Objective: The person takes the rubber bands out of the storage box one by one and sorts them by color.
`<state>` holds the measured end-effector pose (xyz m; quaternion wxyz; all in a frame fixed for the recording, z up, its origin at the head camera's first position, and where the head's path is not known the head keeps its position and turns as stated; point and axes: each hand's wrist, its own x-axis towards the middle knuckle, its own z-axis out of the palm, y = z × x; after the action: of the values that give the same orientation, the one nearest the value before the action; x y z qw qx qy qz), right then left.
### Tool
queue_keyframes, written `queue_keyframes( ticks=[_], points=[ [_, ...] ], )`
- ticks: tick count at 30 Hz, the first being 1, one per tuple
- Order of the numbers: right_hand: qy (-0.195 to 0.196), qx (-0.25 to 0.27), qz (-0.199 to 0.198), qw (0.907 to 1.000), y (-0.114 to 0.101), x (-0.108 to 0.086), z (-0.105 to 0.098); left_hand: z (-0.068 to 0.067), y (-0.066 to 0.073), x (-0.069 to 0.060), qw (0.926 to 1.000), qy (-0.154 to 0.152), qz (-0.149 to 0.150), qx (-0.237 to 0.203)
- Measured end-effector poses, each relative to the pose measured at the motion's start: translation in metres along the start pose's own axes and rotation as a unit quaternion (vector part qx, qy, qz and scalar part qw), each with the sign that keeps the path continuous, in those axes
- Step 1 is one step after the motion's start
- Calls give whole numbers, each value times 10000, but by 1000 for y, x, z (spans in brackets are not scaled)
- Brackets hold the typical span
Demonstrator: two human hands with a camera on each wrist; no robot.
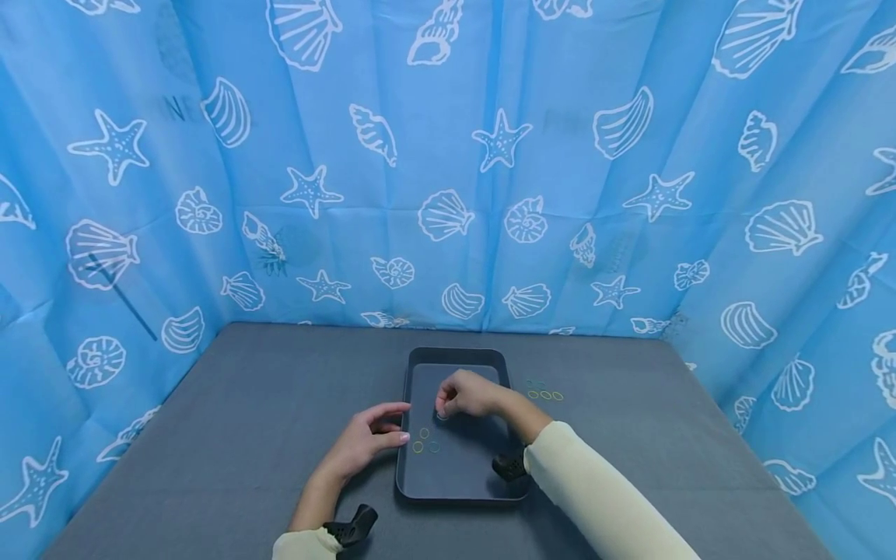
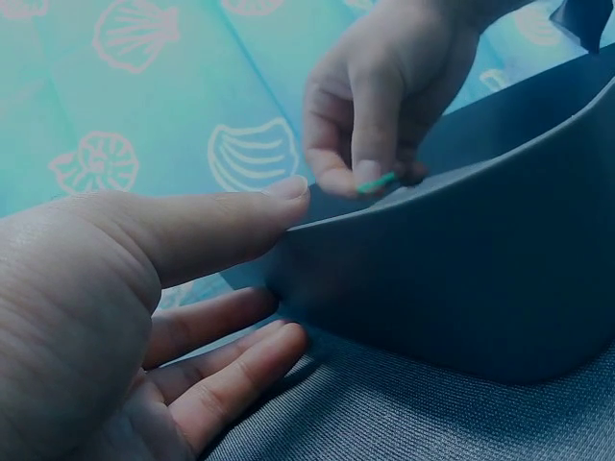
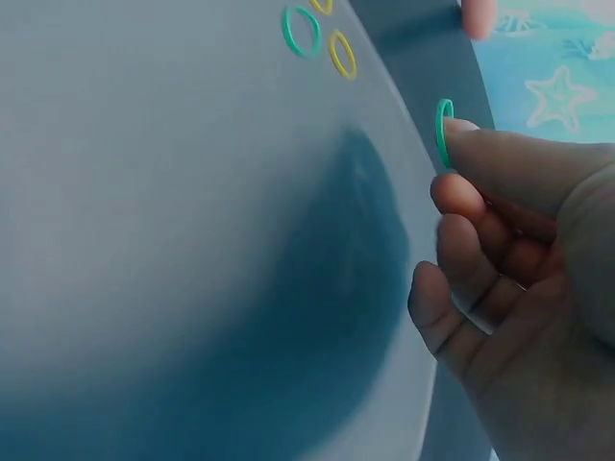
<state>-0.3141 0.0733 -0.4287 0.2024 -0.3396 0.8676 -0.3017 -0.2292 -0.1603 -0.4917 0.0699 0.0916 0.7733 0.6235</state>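
Note:
My right hand [image 1: 467, 395] is over the dark tray [image 1: 462, 476], pinching a thin green ring [image 3: 441, 134], like a small rubber band, between thumb and forefinger. The ring also shows at its fingertips in the left wrist view. My left hand [image 1: 357, 445] rests at the tray's left side, its thumb against the rim and its other fingers extended along the outer wall. On the tray floor, near that hand, lie another green ring [image 3: 288, 35] and two yellow rings, one of them the nearer yellow ring [image 3: 333, 50].
Right of the tray, several yellow rings [image 1: 546, 395] lie in a row on the grey cloth-covered table [image 1: 280, 389], with faint green rings [image 1: 535, 384] just behind them. A blue curtain [image 1: 392, 171] with white shells and starfish surrounds the table's back and sides.

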Motion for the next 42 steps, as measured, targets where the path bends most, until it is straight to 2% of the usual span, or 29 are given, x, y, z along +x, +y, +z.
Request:
queue_keyframes(
  ticks=[6,10,16,23,30,42],
  points=[
    [466,-133,21,9988,6,-8,-16,-1,-1,1,10000,7,-1,13],
    [961,-185,110,9951,13,-13,-26,0,-2,1,10000,39,7,43],
    [1733,-249,387,9838,22,-20,-41,0,-1,1,10000,59,-43,57],
    [2470,-37,671,9667,34,-33,-52,0,-1,1,10000,62,-57,41],
    [2881,193,811,9540,50,-46,-59,0,-2,1,9999,72,-97,27],
    [3126,317,997,9441,92,-67,-57,1,-2,1,9998,121,-133,60]
  ],
)
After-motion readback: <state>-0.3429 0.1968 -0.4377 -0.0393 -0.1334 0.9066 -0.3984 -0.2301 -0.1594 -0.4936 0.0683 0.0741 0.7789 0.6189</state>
